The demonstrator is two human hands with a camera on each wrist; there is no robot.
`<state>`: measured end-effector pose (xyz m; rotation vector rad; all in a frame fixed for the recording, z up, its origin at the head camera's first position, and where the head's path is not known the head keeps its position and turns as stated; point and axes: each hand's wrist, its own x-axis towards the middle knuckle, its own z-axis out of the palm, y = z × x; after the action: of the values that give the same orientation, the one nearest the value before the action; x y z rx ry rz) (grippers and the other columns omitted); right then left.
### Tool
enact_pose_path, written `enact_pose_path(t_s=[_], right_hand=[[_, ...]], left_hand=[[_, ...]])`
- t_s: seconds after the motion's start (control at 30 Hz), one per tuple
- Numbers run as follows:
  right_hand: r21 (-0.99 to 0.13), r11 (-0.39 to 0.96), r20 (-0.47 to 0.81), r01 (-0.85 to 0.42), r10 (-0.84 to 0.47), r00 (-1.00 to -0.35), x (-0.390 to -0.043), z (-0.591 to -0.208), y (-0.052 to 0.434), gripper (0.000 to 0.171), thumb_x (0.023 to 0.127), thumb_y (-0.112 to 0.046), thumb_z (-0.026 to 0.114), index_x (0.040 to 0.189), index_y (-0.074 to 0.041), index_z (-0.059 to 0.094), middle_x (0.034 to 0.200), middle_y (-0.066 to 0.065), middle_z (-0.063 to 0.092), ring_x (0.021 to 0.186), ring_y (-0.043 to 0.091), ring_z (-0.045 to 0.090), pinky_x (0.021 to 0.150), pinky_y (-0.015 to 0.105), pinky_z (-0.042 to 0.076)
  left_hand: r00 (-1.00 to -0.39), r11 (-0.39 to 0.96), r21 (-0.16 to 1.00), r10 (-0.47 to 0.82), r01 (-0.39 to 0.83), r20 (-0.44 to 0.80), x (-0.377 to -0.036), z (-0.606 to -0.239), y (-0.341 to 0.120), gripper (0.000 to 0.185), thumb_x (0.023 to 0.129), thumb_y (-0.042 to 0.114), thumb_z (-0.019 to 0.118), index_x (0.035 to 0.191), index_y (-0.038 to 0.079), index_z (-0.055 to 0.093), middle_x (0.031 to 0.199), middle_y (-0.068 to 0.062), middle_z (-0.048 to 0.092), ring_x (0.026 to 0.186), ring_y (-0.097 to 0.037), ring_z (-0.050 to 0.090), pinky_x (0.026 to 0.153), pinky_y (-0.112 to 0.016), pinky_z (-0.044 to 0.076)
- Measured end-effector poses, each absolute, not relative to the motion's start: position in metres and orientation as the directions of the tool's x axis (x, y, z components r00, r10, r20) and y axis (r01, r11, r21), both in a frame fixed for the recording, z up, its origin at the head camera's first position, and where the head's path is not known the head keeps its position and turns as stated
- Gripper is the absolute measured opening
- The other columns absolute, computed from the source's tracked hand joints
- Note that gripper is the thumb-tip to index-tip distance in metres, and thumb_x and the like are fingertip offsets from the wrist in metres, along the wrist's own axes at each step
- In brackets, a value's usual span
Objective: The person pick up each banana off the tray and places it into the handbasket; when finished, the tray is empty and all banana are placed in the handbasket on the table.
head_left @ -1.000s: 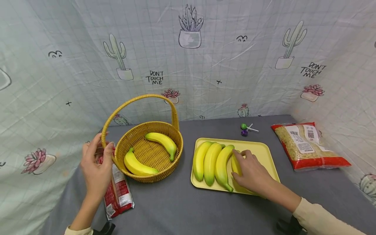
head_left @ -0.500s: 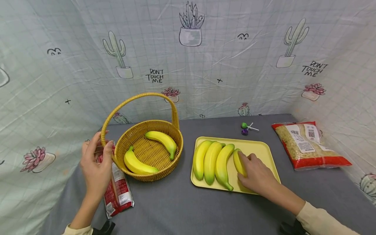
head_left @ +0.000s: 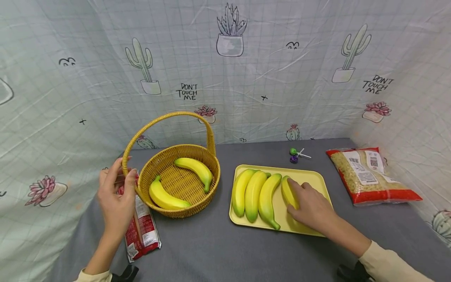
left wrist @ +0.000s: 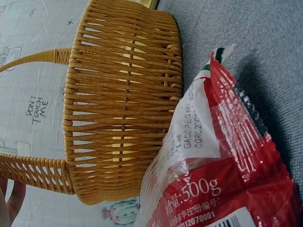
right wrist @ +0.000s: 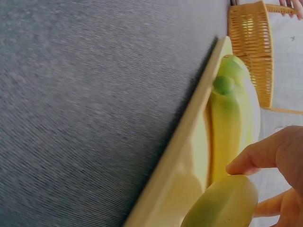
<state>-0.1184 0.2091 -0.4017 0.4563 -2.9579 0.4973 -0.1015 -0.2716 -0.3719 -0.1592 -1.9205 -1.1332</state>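
Observation:
My left hand (head_left: 117, 194) grips the near side of the handle of a woven wicker basket (head_left: 208, 201), thumb and fingers around it. Inside the basket lie two bananas, one banana (head_left: 193, 170) at the back and another banana (head_left: 165, 197) at the front left. Over the pale yellow tray (head_left: 313, 178), my right hand (head_left: 311, 203) pinches a banana (head_left: 289, 192) between thumb and fingers. In the right wrist view this banana's rounded end (right wrist: 222, 203) shows beside the thumb. Three more bananas (head_left: 253, 196) lie side by side on the tray's left half.
A red and white 500g packet (head_left: 142, 231) lies left of the basket, under my left forearm. Two lollipops (head_left: 295, 155) rest behind the tray. A clear, red-edged bag of grain-like food (head_left: 370, 176) is at the right. A patterned cloth (head_left: 246, 78) hangs behind the grey table surface.
My right hand has shifted slightly right with the pinched banana, widening the space between it and the row of three. The left hand and the basket have stayed in place.

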Motion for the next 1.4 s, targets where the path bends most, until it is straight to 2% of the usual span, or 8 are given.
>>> enact_pose_path(t_s=[0.27, 0.57, 0.8, 0.97, 1.2, 1.4], right_hand=[[-0.269, 0.896, 0.221, -0.352, -0.298, -0.929, -0.121, -0.383, 0.206, 0.073, 0.084, -0.019, 0.081, 0.149, 0.0, 0.056, 0.104, 0.021, 0.063, 0.07, 0.023, 0.051, 0.053, 0.037, 0.044], [-0.283, 0.873, 0.249, -0.398, -0.334, -0.909, -0.125, -0.37, 0.199, 0.074, 0.085, -0.019, 0.081, 0.152, -0.002, 0.054, 0.098, 0.018, 0.06, 0.066, 0.02, 0.046, 0.049, 0.034, 0.039], [-0.281, 0.851, 0.283, -0.444, -0.369, -0.885, -0.128, -0.357, 0.191, 0.074, 0.087, -0.021, 0.084, 0.152, -0.002, 0.054, 0.106, 0.021, 0.062, 0.07, 0.022, 0.05, 0.05, 0.035, 0.042], [-0.29, 0.835, 0.293, -0.468, -0.388, -0.874, -0.13, -0.345, 0.181, 0.072, 0.088, -0.02, 0.082, 0.153, -0.002, 0.054, 0.094, 0.013, 0.057, 0.065, 0.019, 0.044, 0.049, 0.033, 0.038], [-0.288, 0.817, 0.304, -0.499, -0.416, -0.857, -0.13, -0.331, 0.163, 0.073, 0.088, -0.02, 0.082, 0.153, -0.004, 0.054, 0.106, 0.017, 0.062, 0.068, 0.018, 0.047, 0.052, 0.033, 0.041], [-0.285, 0.805, 0.3, -0.52, -0.44, -0.846, -0.134, -0.321, 0.145, 0.074, 0.09, -0.023, 0.083, 0.156, -0.007, 0.052, 0.11, 0.017, 0.061, 0.064, 0.017, 0.046, 0.051, 0.032, 0.042]], left_hand=[[-0.609, 0.577, 0.648, -0.3, 0.497, 0.734, -0.101, -0.373, -0.273, 0.04, 0.104, 0.001, 0.066, 0.142, 0.011, 0.069, 0.105, 0.011, 0.051, 0.092, -0.015, 0.064, 0.084, -0.016, 0.052], [-0.615, 0.581, 0.648, -0.294, 0.493, 0.732, -0.103, -0.373, -0.274, 0.041, 0.104, 0.002, 0.066, 0.143, 0.011, 0.068, 0.106, 0.013, 0.051, 0.092, -0.015, 0.064, 0.085, -0.016, 0.052], [-0.603, 0.589, 0.64, -0.299, 0.493, 0.74, -0.102, -0.373, -0.273, 0.041, 0.103, 0.001, 0.067, 0.142, 0.011, 0.069, 0.104, 0.009, 0.052, 0.092, -0.015, 0.063, 0.085, -0.016, 0.052], [-0.607, 0.586, 0.647, -0.305, 0.488, 0.734, -0.102, -0.374, -0.273, 0.041, 0.104, 0.002, 0.067, 0.143, 0.013, 0.069, 0.104, 0.009, 0.052, 0.093, -0.015, 0.063, 0.086, -0.016, 0.052], [-0.614, 0.583, 0.647, -0.295, 0.491, 0.732, -0.103, -0.375, -0.274, 0.04, 0.104, 0.004, 0.066, 0.143, 0.014, 0.069, 0.104, 0.007, 0.052, 0.093, -0.016, 0.063, 0.086, -0.017, 0.052], [-0.618, 0.578, 0.651, -0.296, 0.492, 0.729, -0.1, -0.372, -0.271, 0.041, 0.104, 0.001, 0.065, 0.143, 0.014, 0.069, 0.102, -0.002, 0.052, 0.092, -0.015, 0.064, 0.086, -0.017, 0.052]])
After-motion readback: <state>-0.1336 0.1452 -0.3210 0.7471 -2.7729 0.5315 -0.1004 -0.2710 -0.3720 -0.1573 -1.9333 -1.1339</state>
